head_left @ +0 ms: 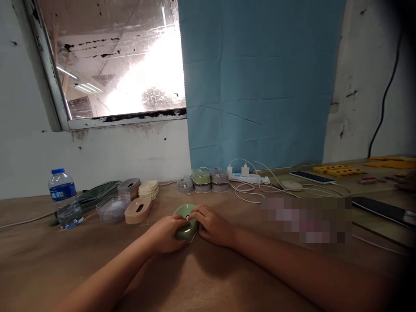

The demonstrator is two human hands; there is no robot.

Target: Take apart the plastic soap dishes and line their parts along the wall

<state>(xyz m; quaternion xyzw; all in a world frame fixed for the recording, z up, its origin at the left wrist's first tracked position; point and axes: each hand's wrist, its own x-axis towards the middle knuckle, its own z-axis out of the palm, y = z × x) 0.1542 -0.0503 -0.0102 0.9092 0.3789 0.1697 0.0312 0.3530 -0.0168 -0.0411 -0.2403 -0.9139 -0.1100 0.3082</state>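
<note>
A green oval plastic case (186,234) rests on the brown table in front of me. My left hand (167,234) grips its left side, with the thumb and fingers closed on the rim. Across from it, my right hand (212,225) is curled over the right side and far part of the case. The fingertips of both hands meet near a small dark spot in its middle. Part of the case is hidden under my fingers, so what is inside cannot be made out.
To the left are a water bottle (65,201), clear plastic containers (112,210), a peach oval piece with a slot (139,212) and stacked cream pieces (148,190). Lidded boxes (202,181) line the wall beside a power strip (245,177) with cables. Phones (311,177) lie right.
</note>
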